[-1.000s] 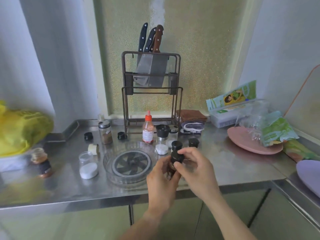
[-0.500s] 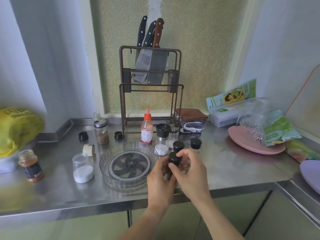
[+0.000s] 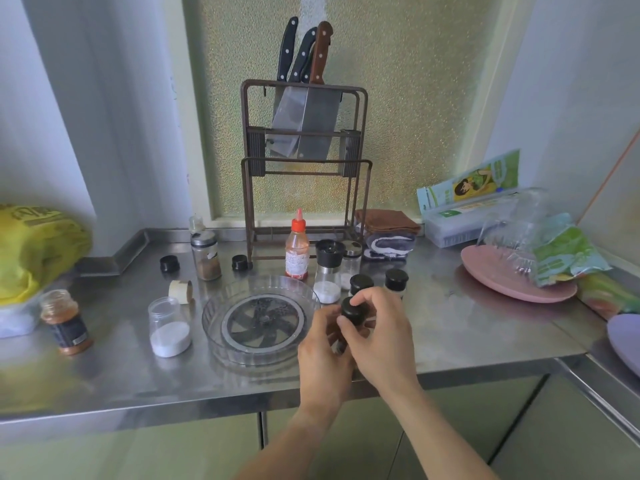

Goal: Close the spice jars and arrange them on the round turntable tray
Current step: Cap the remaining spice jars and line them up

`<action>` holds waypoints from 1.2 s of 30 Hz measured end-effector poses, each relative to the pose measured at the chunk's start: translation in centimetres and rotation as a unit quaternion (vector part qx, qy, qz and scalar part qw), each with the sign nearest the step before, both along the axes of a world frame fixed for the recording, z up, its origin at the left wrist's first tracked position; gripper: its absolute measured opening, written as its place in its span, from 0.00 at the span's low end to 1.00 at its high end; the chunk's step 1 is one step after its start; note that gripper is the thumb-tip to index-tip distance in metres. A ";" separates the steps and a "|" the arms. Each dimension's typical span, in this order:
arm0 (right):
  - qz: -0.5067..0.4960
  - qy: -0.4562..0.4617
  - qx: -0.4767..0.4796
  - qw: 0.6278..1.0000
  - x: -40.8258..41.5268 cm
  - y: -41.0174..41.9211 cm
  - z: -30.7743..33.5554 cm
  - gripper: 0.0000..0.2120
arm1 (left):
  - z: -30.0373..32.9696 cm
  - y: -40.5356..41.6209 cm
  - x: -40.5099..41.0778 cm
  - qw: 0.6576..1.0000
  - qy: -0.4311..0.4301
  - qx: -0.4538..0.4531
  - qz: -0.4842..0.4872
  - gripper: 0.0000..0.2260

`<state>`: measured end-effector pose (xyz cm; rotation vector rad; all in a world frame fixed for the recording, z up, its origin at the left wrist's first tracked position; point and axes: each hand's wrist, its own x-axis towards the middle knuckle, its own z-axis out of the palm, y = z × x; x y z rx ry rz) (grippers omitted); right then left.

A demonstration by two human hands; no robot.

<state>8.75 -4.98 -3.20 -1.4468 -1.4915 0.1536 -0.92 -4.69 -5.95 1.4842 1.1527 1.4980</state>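
In the head view, a small jar (image 3: 341,337) is being held just above the worktop (image 3: 467,337), right beside the round turntable tray (image 3: 259,320). The left hand (image 3: 323,351) is being kept curled round the jar's body, while the right hand (image 3: 379,336) is pinching its black cap (image 3: 353,310). Compared with a second ago, the jar is being held slightly lower and the cap is being turned further, so the closing is judged nearly done. The tray is being left bare; open jars (image 3: 169,325) and loose caps (image 3: 169,263) are waiting
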 end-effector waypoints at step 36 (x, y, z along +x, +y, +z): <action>-0.027 -0.005 -0.001 1.000 -0.7 -0.6 0.2 0.16 | -0.4 0.1 0.3 1.000 -0.005 0.006 0.008 0.19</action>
